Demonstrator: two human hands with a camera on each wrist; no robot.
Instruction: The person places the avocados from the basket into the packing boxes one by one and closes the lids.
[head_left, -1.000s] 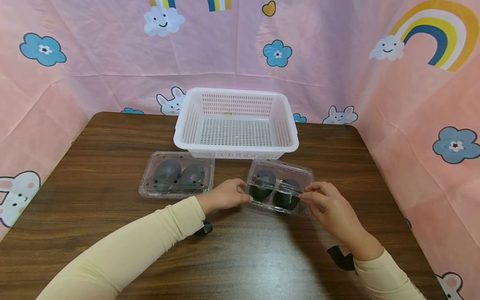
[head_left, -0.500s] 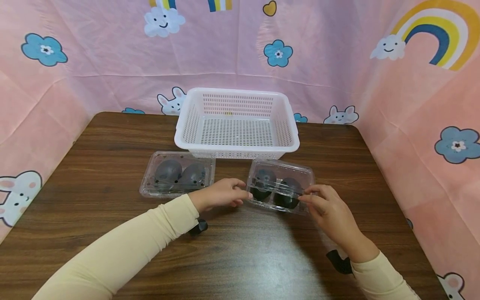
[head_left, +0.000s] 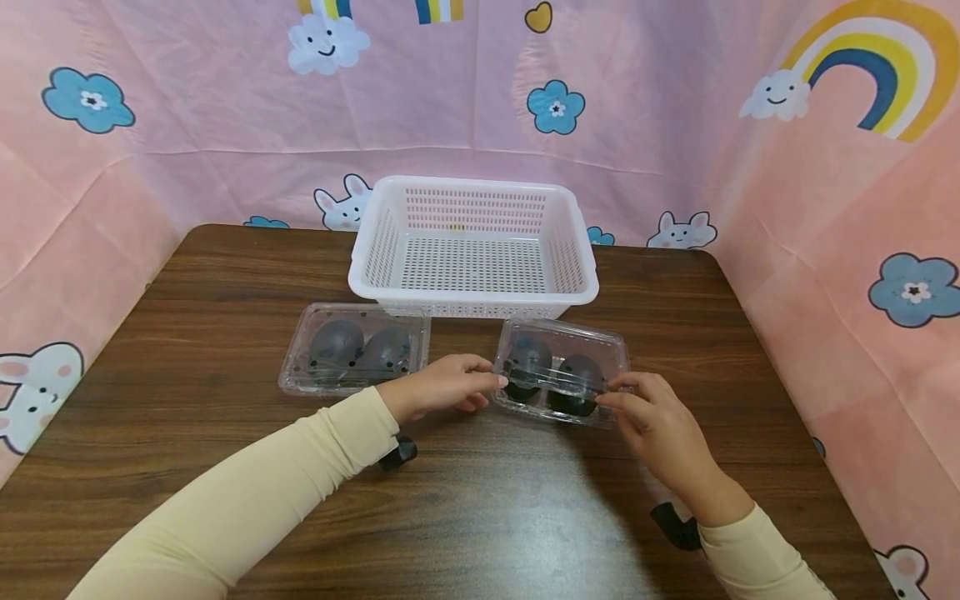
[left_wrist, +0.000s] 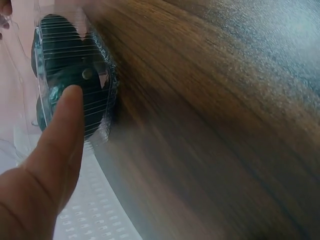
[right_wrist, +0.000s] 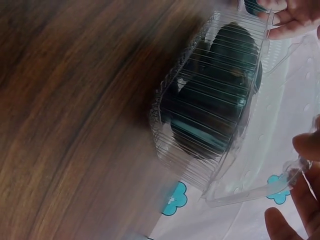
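A clear plastic clamshell box [head_left: 562, 328] lies on the table, with two dark green avocados [right_wrist: 225, 55] inside. Its lid [right_wrist: 245, 196] is tilted up, leaving a gap at the front. My right hand [head_left: 663, 425] pinches the lid's edge at the right corner between thumb and fingers. At the box's left end, my left hand [head_left: 442, 390] has its fingers mostly straight, a fingertip right at the front corner. In the left wrist view that finger [left_wrist: 57, 135] points at the ridged side of the box.
A second clear clamshell box [head_left: 291, 371], its lid down over two dark avocados, lies to the left. Behind both boxes stands a white perforated basket [head_left: 585, 279]. A patterned pink cloth [head_left: 465, 108] hangs round the back and sides of the brown table [head_left: 225, 467].
The lid's front edge has come down a little with my right hand on it. My left hand has slid slightly left, its fingers loosening at the box's corner. The box stays in place.
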